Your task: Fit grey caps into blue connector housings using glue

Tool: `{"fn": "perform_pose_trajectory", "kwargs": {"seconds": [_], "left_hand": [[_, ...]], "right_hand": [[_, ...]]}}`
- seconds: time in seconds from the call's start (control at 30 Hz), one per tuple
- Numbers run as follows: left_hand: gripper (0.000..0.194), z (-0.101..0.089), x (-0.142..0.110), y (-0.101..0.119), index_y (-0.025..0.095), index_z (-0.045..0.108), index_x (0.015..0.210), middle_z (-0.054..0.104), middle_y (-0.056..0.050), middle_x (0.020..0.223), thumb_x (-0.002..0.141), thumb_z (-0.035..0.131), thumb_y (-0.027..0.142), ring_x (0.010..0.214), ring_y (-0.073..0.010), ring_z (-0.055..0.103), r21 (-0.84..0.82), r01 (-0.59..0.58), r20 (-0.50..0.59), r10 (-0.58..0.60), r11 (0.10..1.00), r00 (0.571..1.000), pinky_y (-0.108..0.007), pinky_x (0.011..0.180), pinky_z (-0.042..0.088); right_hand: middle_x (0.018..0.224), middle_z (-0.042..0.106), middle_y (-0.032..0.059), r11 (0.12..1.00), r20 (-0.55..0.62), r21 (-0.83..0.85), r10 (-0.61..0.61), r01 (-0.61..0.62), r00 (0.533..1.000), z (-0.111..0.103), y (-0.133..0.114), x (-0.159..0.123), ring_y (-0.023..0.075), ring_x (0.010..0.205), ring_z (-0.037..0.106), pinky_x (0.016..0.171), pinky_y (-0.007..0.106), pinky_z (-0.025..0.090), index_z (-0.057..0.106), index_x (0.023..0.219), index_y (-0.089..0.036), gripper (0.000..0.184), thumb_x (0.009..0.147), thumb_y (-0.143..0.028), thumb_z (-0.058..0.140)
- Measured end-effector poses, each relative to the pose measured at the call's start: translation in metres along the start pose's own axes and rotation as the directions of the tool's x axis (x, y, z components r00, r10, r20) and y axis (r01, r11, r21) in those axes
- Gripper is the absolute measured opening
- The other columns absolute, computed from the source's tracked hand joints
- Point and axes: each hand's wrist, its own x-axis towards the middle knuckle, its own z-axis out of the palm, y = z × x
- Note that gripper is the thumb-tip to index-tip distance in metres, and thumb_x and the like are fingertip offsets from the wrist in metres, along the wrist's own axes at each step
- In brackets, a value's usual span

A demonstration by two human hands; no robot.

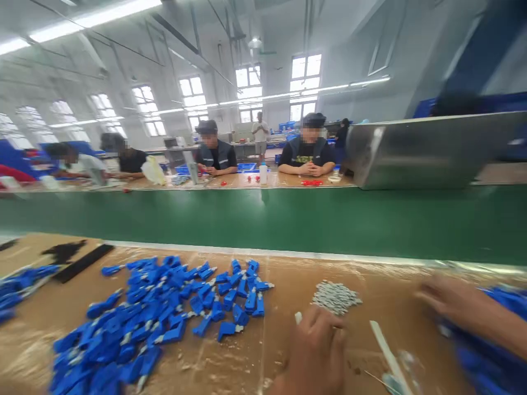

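Observation:
My left hand [315, 351] is low at the front centre, its fingers curled at the near edge of a small pile of flat grey pieces [335, 296]. What its fingertips hold, if anything, is hidden; a small whitish tip [298, 317] shows beside them. Smeared by motion, my right hand [453, 302] reaches in from the right, over the near side of a heap of blue plastic parts [483, 351]. Its fingers are too blurred to read. Left of my left hand spreads a larger pile of blue plastic parts with pale tips [164, 307].
A pale strip [389, 356] lies between my hands. Black pieces [82, 263] and more blue parts [16, 288] are at the left. A green conveyor belt [247, 219] runs beyond my table; across it co-workers sit near a white bottle [263, 173] and a metal housing [415, 153].

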Motion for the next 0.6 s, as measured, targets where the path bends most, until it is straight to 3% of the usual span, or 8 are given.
{"fn": "perform_pose_trajectory", "kwargs": {"seconds": [0.07,0.1,0.2,0.33,0.47,0.6], "left_hand": [[0.019,-0.005,0.002,-0.001,0.023,0.069,0.107,0.074,-0.008,0.1,0.105,0.05,0.021,0.093,-0.0221,0.072,-0.007,0.033,0.015,-0.033,0.999,0.999,-0.034,0.082,0.056],[0.019,-0.007,0.004,-0.004,0.024,0.07,0.107,0.074,-0.007,0.1,0.106,0.051,0.023,0.093,-0.022,0.072,-0.021,0.037,0.014,-0.037,0.999,0.999,-0.033,0.082,0.056],[0.018,-0.01,0.009,-0.011,0.025,0.071,0.107,0.075,-0.007,0.1,0.106,0.053,0.025,0.093,-0.0224,0.073,-0.054,0.02,0.043,-0.018,0.998,0.999,-0.033,0.081,0.058],[0.019,-0.009,0.007,-0.01,0.025,0.072,0.107,0.075,-0.007,0.097,0.106,0.053,0.03,0.089,-0.022,0.073,-0.06,0.028,0.069,-0.024,0.998,0.997,-0.032,0.078,0.059],[0.029,-0.001,0.003,-0.008,0.024,0.074,0.1,0.072,-0.009,0.094,0.107,0.052,0.042,0.087,-0.0228,0.07,-0.133,0.129,0.032,-0.125,0.983,0.992,-0.03,0.07,0.059],[0.035,0.002,0.002,-0.009,0.025,0.074,0.096,0.071,-0.009,0.093,0.106,0.052,0.049,0.086,-0.0239,0.069,-0.192,0.185,-0.005,-0.19,0.964,0.982,-0.028,0.062,0.058]], "right_hand": [[0.084,0.078,0.0018,0.997,0.148,-0.075,0.027,-0.016,0.989,-0.015,-0.002,-0.01,0.0201,0.079,0.074,0.078,0.037,0.061,0.075,0.087,-0.017,0.021,0.101,-0.033,0.072],[0.094,0.078,0.0015,0.993,0.195,-0.111,0.059,-0.037,0.979,-0.02,-0.001,-0.016,0.0194,0.085,0.075,0.082,0.038,0.062,0.075,0.097,-0.017,0.021,0.104,-0.036,0.071],[0.101,0.078,0.0024,0.971,0.273,-0.212,0.166,-0.109,0.948,-0.026,-0.002,-0.039,0.0184,0.084,0.075,0.08,0.037,0.064,0.075,0.104,-0.017,0.02,0.106,-0.037,0.07],[0.106,0.077,0.0039,0.954,0.214,-0.271,0.191,-0.13,0.958,-0.021,-0.015,-0.063,0.0207,0.092,0.074,0.085,0.041,0.063,0.074,0.108,-0.018,0.015,0.105,-0.032,0.07],[0.132,0.069,0.0096,0.967,0.132,-0.251,0.078,-0.043,0.988,-0.014,-0.022,-0.061,0.0288,0.118,0.067,0.09,0.044,0.06,0.072,0.124,-0.019,0.024,0.1,-0.021,0.073],[0.118,0.072,0.0069,0.981,0.108,-0.184,-0.042,0.062,0.993,-0.012,-0.021,-0.049,0.0293,0.121,0.064,0.098,0.047,0.055,0.076,0.1,-0.017,0.01,0.093,-0.01,0.074]]}}
